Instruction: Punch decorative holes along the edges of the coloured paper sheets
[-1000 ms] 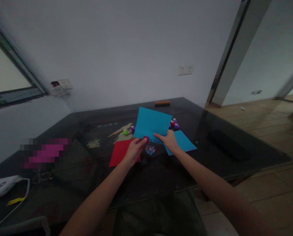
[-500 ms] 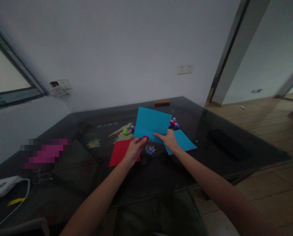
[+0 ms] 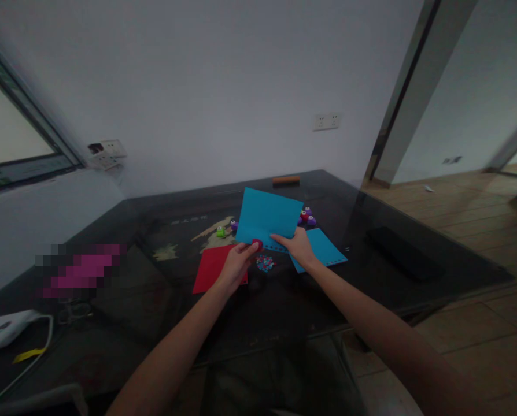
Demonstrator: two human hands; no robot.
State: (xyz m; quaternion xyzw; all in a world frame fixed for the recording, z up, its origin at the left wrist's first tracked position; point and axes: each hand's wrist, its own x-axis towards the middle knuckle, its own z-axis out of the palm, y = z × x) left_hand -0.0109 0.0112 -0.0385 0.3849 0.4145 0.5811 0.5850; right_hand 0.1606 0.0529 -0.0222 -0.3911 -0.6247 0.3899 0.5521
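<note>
Raised above the table is a blue sheet [image 3: 269, 216] with a row of small holes along its lower edge. My right hand [image 3: 298, 245] grips its lower right part, thumb on the near face. My left hand [image 3: 240, 260] pinches a small red punch [image 3: 257, 244] at the sheet's lower left edge. Under my left hand lies a red sheet [image 3: 213, 268]. A second blue sheet [image 3: 323, 248], also with edge holes, rests beneath my right wrist. Between my hands is a pile of small paper bits [image 3: 265, 263] in red, blue and white.
Behind the raised sheet are a green eyed punch [image 3: 221, 231], a purple one [image 3: 234, 226] and a purple and red cluster [image 3: 307, 217]. An orange-brown roll [image 3: 286, 181] lies at the back, a black case [image 3: 401, 253] at right, a white device [image 3: 7, 329] at left.
</note>
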